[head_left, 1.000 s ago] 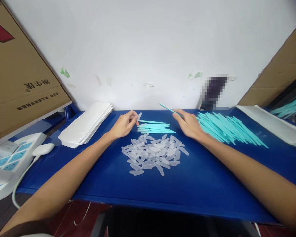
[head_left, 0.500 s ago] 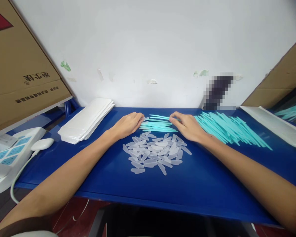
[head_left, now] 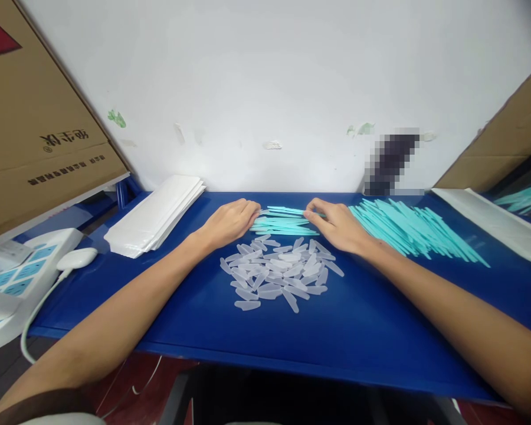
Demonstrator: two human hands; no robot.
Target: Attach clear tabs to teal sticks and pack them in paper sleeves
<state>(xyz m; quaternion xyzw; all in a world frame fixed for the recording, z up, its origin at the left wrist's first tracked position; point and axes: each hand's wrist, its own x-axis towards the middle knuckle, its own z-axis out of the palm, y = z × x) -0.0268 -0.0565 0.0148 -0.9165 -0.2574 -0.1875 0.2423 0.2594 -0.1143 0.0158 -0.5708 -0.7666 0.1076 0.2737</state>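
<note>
Head view: left hand curled tight, fingertips on a frosted translucent blade-shaped plastic piece; right hand pinches a slim turquoise plastic stick thumb-to-forefinger, between the hands. I'd keep both parts in line. White wall close behind; most room over the glossy blue tabletop's near strip.

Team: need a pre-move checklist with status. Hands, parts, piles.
1. Left hand on a clear piece: ok, it juts from the fingers.
2. Right hand on a stick: ok, fingers pinch one end.
3. Stick seated in clear piece: cannot tell, left hand hides much of it.
4. Clear pile neatly lined up: not ok, pieces lie at mixed angles.
5. Large stick pile apart from clear pile: ok, a gap shows.
</note>
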